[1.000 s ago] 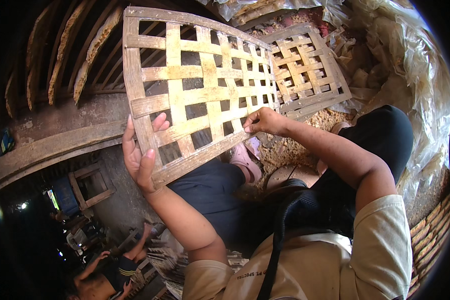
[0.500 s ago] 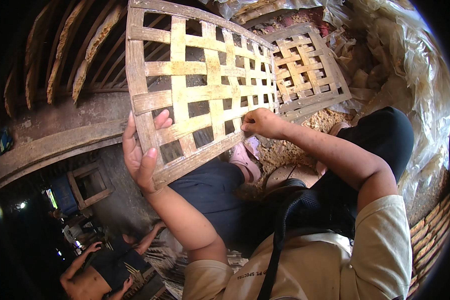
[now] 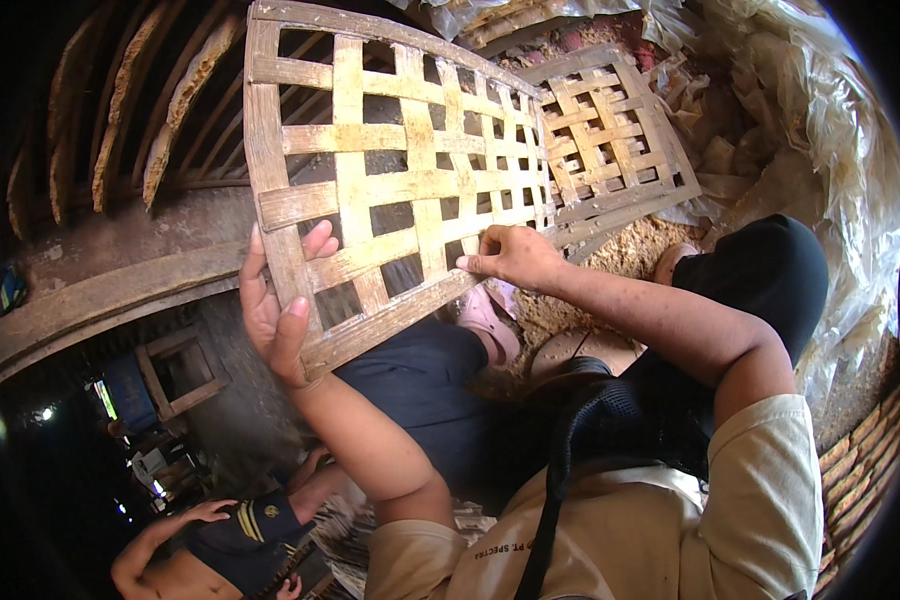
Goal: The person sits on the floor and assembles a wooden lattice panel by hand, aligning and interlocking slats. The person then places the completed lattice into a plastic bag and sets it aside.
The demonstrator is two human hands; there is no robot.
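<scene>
A large wooden-framed tray [image 3: 382, 190] of woven flat bamboo strips stands tilted up before me. Its left lower corner rests in my left hand [image 3: 278, 325], thumb on the near face and fingers reaching behind and through the lattice. At the tray's lower rail, right of the middle, is my right hand [image 3: 518, 257]. Its fingers are bent and the thumb tip presses on the rail, closing on that edge; whether a small thing is also pinched there, I cannot see. A second woven tray [image 3: 610, 130] leans behind the first one's right end.
Crumbly light-brown material [image 3: 615, 250] covers the floor near my feet. Crumpled clear plastic sheeting [image 3: 820, 150] hangs along the right. At left are a wooden beam [image 3: 120, 310] and ragged slats [image 3: 175, 100]. Another person [image 3: 235, 550] is at the lower left; stacked slats [image 3: 860, 490] lie lower right.
My right hand has slid left along the lower rail. The tray and my left hand have shifted slightly left. The other person at lower left has changed posture, arms moved.
</scene>
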